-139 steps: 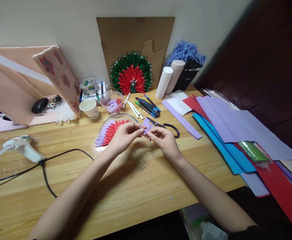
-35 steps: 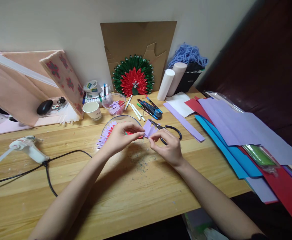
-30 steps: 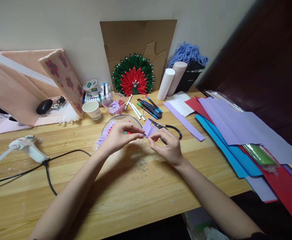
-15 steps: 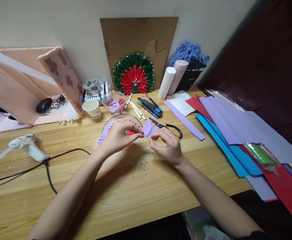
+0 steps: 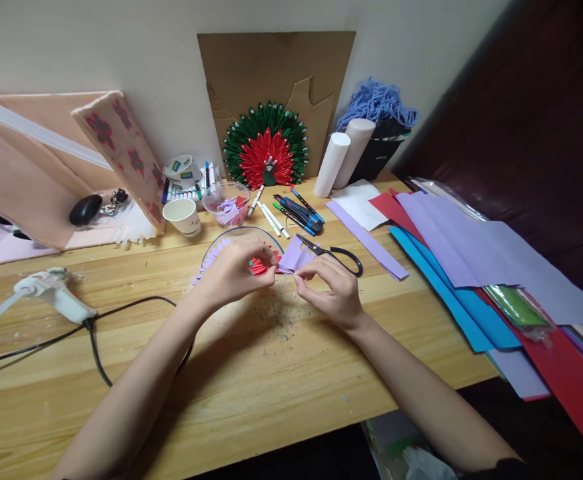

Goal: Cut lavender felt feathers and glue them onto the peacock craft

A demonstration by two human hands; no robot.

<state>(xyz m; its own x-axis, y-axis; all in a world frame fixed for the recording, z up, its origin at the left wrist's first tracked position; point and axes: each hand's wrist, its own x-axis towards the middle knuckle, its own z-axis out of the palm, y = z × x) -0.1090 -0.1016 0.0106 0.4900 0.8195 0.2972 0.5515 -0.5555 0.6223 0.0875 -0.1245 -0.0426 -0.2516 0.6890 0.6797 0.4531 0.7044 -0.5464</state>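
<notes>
A small lilac paper piece [image 5: 292,257] is pinched between both hands above the wooden table [image 5: 251,373]. My left hand [image 5: 234,272] grips its left end with closed fingertips. My right hand [image 5: 332,291] pinches its lower right edge. Just behind my left hand lies a round craft of red and lilac paper petals [image 5: 221,250] on a clear disc, partly hidden by the hand. Black-handled scissors [image 5: 334,252] lie right beyond my right hand.
A glue gun [image 5: 54,297] with a black cord lies at the left. Behind are a paper cup [image 5: 182,217], a clear bowl of lilac scraps [image 5: 225,203], markers [image 5: 291,213], a finished red-green fan craft [image 5: 265,147] and white rolls [image 5: 338,160]. Coloured paper sheets [image 5: 471,267] cover the right.
Both hands have stayed together on the lilac piece, working it with the fingertips; the paper now lies lower and flatter between them than a second ago.
</notes>
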